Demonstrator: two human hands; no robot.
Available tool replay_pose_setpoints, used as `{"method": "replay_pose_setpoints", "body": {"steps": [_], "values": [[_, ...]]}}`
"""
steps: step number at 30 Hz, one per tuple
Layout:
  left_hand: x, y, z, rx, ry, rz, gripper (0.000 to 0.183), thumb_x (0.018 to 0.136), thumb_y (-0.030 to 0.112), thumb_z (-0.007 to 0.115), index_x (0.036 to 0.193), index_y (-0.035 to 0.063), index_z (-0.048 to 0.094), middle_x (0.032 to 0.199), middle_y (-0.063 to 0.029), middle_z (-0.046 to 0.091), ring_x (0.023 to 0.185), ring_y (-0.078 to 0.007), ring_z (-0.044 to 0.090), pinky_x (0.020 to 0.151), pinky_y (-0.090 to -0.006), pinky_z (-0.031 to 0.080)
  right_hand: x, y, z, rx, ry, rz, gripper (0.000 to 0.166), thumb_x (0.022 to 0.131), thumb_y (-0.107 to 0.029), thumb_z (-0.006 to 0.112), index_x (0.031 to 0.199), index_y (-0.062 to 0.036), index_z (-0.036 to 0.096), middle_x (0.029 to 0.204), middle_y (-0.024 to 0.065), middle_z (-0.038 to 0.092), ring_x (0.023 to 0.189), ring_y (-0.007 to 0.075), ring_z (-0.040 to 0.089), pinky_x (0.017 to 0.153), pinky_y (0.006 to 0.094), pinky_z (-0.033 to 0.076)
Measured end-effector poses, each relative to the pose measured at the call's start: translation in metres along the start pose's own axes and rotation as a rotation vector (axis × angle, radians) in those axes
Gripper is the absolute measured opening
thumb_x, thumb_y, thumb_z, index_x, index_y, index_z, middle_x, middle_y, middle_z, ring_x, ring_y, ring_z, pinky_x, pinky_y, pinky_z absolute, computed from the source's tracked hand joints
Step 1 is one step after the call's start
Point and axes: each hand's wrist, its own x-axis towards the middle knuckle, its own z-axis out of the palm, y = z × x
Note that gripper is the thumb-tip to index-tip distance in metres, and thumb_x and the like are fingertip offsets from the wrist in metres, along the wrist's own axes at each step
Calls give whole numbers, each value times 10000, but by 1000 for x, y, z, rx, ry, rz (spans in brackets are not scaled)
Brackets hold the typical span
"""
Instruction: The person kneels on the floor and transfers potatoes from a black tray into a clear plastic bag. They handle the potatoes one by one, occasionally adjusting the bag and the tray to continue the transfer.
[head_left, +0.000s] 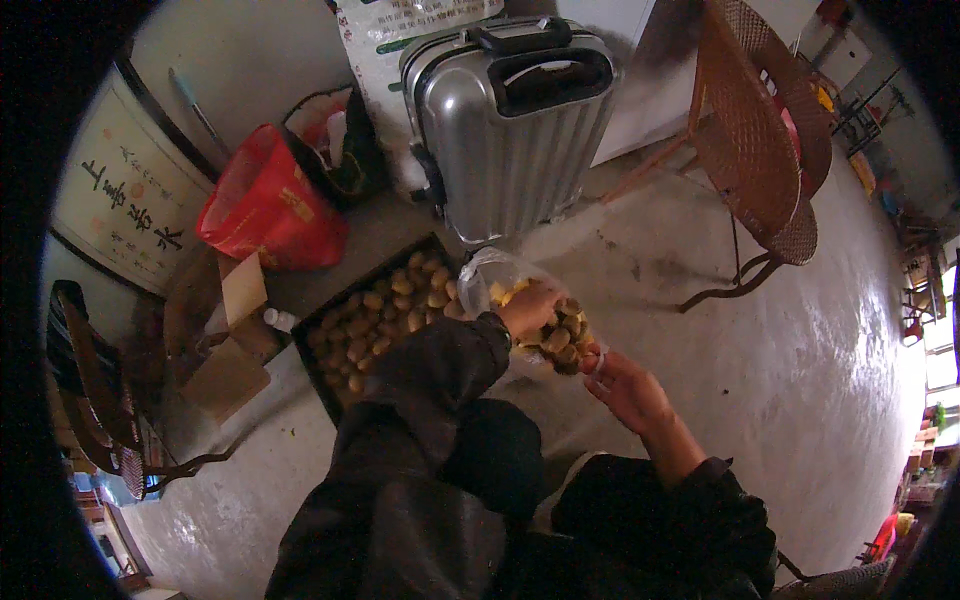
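A clear plastic bag (484, 274) lies open on the floor, with brown roundish fruits, possibly kiwifruit (557, 339), and some yellow pieces in it. My left hand (531, 309) reaches into the bag, over its contents; its fingertips are partly hidden, so whether it grips a fruit cannot be told. With thumb and fingers, my right hand (621, 386) pinches the near right edge of the bag. Left of the bag, partly behind my left sleeve, a dark shallow crate (319, 394) holds many more brown fruits (373, 301).
Beyond the bag stands a silver hard-shell suitcase (517, 150). A red bag (289, 206), an open cardboard box (225, 379) and a small white bottle (279, 319) are around the crate's left side. Brown woven chairs (750, 142) stand at right and a chair (97, 390) at left.
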Motion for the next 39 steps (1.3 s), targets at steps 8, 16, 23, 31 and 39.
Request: {"method": "replay_pose_setpoints", "body": {"steps": [8,16,23,31,39], "values": [[-125,-12,-83,-381,60,-139,413,939,263,606,1278,38,533,1159,-102,626,1028,-192,613,896,-312,492,1,5,-2,71,94,39,372,922,-226,550,1249,-49,528,1055,24,620,1047,177,568,957,332,410],[-340,-213,-47,-407,813,-711,325,893,239,572,1143,35,605,1086,-149,618,974,-310,588,850,-375,479,6,15,1,3,139,67,225,906,-205,563,1076,-65,605,874,15,614,909,175,593,852,333,465],[-415,-282,-2,192,690,-1064,592,792,297,678,1288,39,481,1316,-184,499,1228,-377,426,999,-422,413,12,18,12,40,186,74,171,898,-184,596,1026,-70,596,852,38,611,889,196,590,834,347,483],[-374,-273,-13,229,621,-1224,864,675,398,796,1378,79,408,1456,-220,314,1337,-394,318,1069,-427,367,11,15,34,12,224,87,132,891,-173,548,975,-81,591,819,-12,601,890,134,576,826,295,473],[-376,-248,-7,367,430,-1250,706,668,476,755,1285,191,562,1538,-177,129,1256,-384,416,941,-427,485,11,13,32,-11,201,85,197,897,-192,567,1041,-59,596,870,-1,622,943,161,584,870,310,480]]}}
